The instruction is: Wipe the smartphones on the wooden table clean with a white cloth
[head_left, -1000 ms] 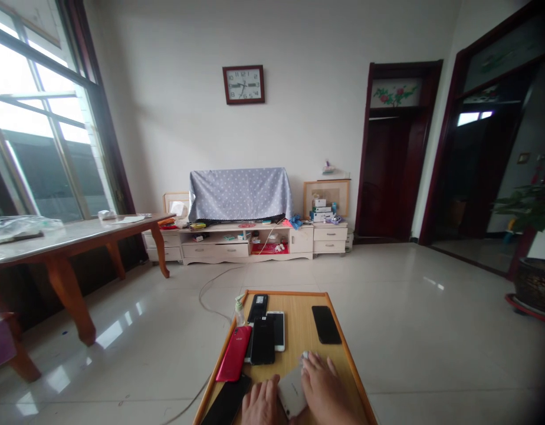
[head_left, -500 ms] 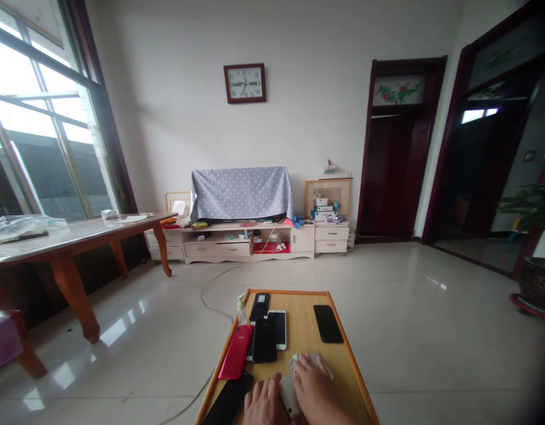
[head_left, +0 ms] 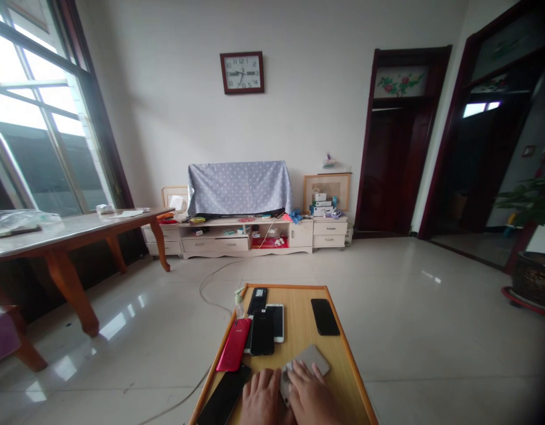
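Note:
A silver-grey phone (head_left: 317,358) lies at a slant, back side up, near the front of the small wooden table (head_left: 301,307). My right hand (head_left: 313,394) lies over it, its fingertips pressing a crumpled whitish cloth (head_left: 286,373) on the phone's back. Against the phone's near left end is my left hand (head_left: 260,394), fingers bent and together, gripping its edge. The thumb is hidden. Just left of that hand lies a dark phone (head_left: 226,392). Beyond it are a red phone (head_left: 234,345) and a black phone (head_left: 262,333) overlapping a white one (head_left: 278,321).
Another black phone (head_left: 257,301) and a small pump bottle (head_left: 239,304) stand at the table's far left. One more black phone (head_left: 325,317) lies at the far right. A cable (head_left: 206,289) runs over the floor. A larger table (head_left: 78,230) is at left.
My right hand has slid the cloth towards the phone's near left end, baring its far right part. My left hand stays at the phone's edge. The view has tilted slightly.

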Available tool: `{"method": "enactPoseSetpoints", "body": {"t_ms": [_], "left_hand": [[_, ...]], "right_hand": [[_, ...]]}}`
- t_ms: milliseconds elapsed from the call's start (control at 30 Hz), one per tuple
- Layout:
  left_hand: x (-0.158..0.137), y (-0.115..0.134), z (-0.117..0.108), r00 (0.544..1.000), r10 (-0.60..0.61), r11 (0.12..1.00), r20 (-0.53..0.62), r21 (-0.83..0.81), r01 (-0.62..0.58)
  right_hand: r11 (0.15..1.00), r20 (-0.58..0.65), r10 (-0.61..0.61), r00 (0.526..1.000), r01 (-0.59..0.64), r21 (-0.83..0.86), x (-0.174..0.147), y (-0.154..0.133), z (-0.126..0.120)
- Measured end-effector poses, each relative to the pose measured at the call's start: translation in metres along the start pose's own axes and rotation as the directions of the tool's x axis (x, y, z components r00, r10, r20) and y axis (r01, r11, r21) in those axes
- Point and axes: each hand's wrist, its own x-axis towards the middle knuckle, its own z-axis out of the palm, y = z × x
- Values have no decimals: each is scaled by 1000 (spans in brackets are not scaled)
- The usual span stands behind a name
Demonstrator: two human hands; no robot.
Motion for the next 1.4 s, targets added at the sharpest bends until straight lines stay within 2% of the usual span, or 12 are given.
{"method": "enactPoseSetpoints", "body": {"t_ms": [100,200,367,433,600,667,900,967,1100,1167,1267,1400], "left_hand": [[-2,4,-2,1000,-10,1000,-12,6,10],[-1,5,-2,1000,-6,1000,-18,7,6],[-2,6,-4,1000,-5,1000,-7,28,5],[-3,8,-6,1000,-11,999,6,39,11],[-7,15,-10,1000,-18,998,-5,63,18],[-6,14,-9,1000,-18,997,-7,70,18],[1,3,0,1000,11,998,20,67,-12],[1,3,0,1000,9,997,18,73,-10],[-1,6,-4,1000,12,997,0,78,-12],[-1,8,-6,1000,8,996,26,85,-10],[1,7,-8,998,4,996,67,92,-10],[6,3,-6,993,-3,994,117,110,-10]], "right_hand": [[991,-117,107,987,-116,-67,1,13,-21],[981,-159,155,975,-170,-91,-5,20,-24],[999,-23,-32,999,31,-37,-22,6,4],[998,-28,-56,998,56,-7,-26,7,4],[991,-185,120,975,-128,-30,-27,34,-24],[988,-206,140,969,-149,-29,-27,37,-26],[995,-93,-93,991,95,21,-29,11,20],[997,-119,-73,990,77,27,-30,10,14],[997,-197,70,978,-71,-1,-31,20,-23],[994,-225,99,969,-104,-11,-31,23,-30],[996,-238,75,968,-85,-33,-25,20,-9],[996,-170,-86,982,80,-39,-16,10,42]]}}
